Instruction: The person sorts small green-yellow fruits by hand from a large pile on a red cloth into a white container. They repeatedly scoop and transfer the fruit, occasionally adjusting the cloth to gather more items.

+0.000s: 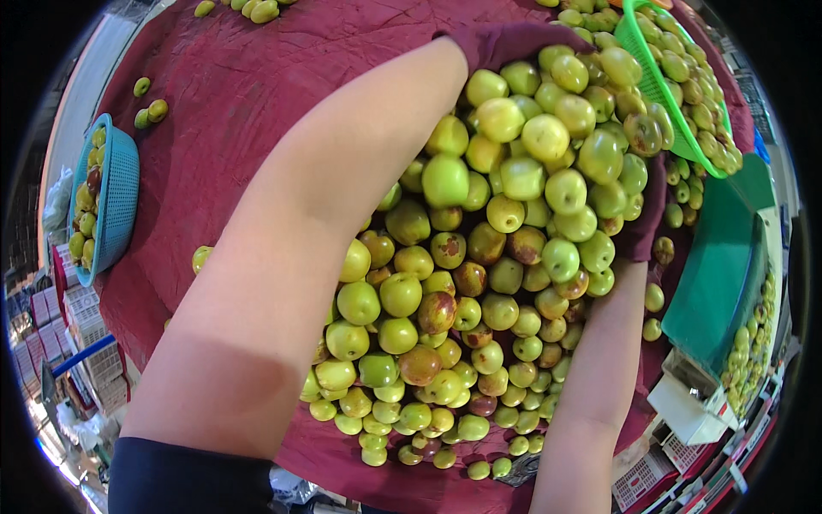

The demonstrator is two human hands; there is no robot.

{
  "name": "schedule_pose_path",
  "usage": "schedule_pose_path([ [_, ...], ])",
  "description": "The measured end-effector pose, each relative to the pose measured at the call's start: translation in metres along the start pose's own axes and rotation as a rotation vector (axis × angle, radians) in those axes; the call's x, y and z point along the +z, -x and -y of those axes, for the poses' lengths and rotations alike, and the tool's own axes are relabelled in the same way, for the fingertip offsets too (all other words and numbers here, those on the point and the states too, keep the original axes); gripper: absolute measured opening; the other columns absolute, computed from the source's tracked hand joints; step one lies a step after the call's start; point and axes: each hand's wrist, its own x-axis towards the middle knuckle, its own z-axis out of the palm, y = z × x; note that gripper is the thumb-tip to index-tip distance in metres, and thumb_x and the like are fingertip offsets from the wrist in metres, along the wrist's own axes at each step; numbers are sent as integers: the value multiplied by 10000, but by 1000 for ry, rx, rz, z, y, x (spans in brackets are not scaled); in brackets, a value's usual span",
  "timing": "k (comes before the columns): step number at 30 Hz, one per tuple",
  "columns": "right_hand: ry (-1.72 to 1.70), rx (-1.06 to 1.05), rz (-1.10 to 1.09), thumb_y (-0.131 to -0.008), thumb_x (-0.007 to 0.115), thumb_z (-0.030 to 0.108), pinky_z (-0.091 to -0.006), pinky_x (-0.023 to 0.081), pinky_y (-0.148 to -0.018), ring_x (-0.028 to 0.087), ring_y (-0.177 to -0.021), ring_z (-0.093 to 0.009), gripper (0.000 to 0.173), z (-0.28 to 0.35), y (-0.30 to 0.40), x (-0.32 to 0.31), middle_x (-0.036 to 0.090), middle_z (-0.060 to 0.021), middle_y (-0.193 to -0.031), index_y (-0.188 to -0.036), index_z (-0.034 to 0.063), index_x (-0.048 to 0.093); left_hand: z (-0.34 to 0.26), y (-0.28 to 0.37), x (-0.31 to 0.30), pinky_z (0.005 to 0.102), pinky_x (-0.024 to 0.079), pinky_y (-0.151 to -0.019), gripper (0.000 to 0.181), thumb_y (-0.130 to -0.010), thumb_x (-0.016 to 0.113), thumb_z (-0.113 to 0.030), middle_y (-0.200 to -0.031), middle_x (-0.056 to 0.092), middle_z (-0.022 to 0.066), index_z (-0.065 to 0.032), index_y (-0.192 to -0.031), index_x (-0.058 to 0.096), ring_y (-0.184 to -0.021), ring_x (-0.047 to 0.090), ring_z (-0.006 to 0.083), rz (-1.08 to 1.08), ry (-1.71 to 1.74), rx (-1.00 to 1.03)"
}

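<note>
Green and reddish-brown jujube-like fruits (443,308) lie in a large heap on a dark red cloth (212,103). At the top of the heap, my left hand (514,45) wears a maroon glove and curves around the far side of the fruit. My right hand (645,212), in the same kind of glove, is against the heap's right side, mostly covered by fruit. Many fruits lie gathered between both arms. The fingers of both hands are largely hidden. A green plastic basket (661,96) full of fruit stands just beyond my right hand.
At the left edge stands a blue plastic basket (119,193) with fruit. A green chute (713,257) is at the right, with more fruit (748,340) beside it. Loose fruits (151,112) lie at the upper left. Stacked crates (90,321) stand beyond the cloth.
</note>
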Motion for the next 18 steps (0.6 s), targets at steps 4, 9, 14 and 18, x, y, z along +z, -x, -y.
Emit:
schedule_pose_path([
  [4, -36, 16, 124, -945, 423, 191, -321, 367, -987, 465, -1160, -193, 407, 11, 26, 39, 477, -103, -1281, -1316, 24, 405, 2, 30, -6, 308, 333, -1011, 371, -935, 399, -235, -1262, 508, 63, -115, -1275, 487, -1161, 453, 158, 94, -6, 69],
  [9, -91, 64, 303, -936, 435, 194, -318, 370, -986, 467, -1161, -193, 412, 24, 71, 89, 475, -101, -1285, -1313, 30, 410, 16, 82, -34, 308, 339, -1008, 362, -935, 403, -226, -1243, 526, 61, -123, -1269, 496, -1148, 466, 152, 212, 135, 189],
  [14, -200, 206, 547, -927, 447, 197, -315, 373, -984, 469, -1161, -193, 416, 33, 115, 162, 474, -98, -1289, -1309, 35, 414, 47, 187, -63, 283, 386, -964, 319, -924, 437, -232, -1155, 587, 38, -122, -1196, 563, -1072, 520, 116, 367, 840, 49],
  [18, 160, -104, 544, -916, 472, 203, -289, 389, -964, 499, -1120, -176, 393, 41, 152, 210, 533, -102, -1221, -1269, 31, 476, 40, 242, -57, 253, 462, -819, 229, -859, 548, -199, -928, 632, 14, -52, -1009, 639, -868, 587, 117, 122, 728, -179],
])
